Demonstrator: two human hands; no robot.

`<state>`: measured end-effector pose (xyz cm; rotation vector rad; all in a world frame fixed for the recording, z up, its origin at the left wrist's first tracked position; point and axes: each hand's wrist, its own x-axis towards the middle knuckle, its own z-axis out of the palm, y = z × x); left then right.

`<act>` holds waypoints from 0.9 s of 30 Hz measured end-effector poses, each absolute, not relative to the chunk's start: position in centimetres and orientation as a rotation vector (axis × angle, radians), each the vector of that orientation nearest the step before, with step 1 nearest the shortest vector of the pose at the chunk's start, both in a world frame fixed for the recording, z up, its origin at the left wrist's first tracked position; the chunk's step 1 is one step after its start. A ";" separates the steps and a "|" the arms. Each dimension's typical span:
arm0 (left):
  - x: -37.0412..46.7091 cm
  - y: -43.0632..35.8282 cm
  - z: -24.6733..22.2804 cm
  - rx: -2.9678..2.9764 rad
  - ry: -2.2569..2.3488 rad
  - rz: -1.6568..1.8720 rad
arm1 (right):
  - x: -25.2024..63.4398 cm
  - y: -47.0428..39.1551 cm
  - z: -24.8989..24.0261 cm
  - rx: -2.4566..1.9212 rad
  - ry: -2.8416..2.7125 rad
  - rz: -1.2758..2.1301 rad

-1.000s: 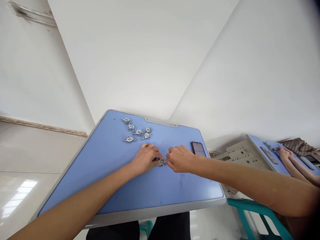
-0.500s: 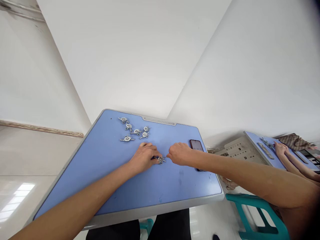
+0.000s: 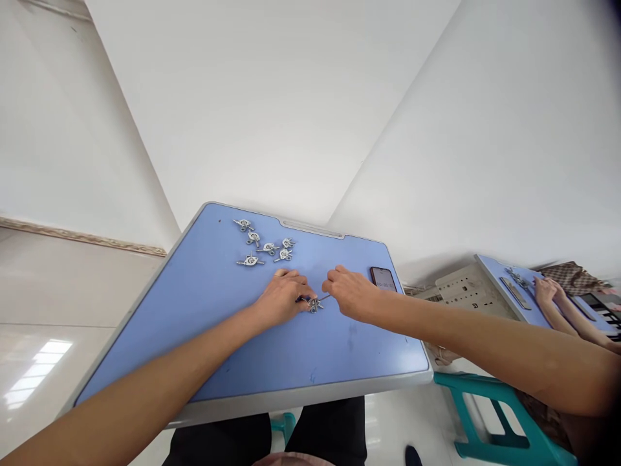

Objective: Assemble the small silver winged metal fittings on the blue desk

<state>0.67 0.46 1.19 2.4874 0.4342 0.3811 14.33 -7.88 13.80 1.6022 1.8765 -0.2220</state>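
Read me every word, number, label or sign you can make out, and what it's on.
"00:00:0…": on the phone's screen; the final digit is too blurred to be sure.
Perforated panel: a small dark mark, too small to read.
Metal parts: no readable text.

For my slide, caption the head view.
Left hand grips a silver metal part on a blue desk, right hand and smartphone nearby.

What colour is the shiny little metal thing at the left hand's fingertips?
Silvery grey: the metal thing shows best in the head view.
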 end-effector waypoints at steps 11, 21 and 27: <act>0.7 0.5 1.1 2.493 0.413 0.411 | 13.5 -6.1 14.3 1.772 1.676 -0.328; 0.6 0.5 1.0 2.508 0.398 0.424 | 14.3 -9.1 13.3 2.296 1.979 -0.790; 0.5 0.6 1.1 2.485 0.387 0.423 | 15.0 -10.6 9.2 2.861 2.183 -1.092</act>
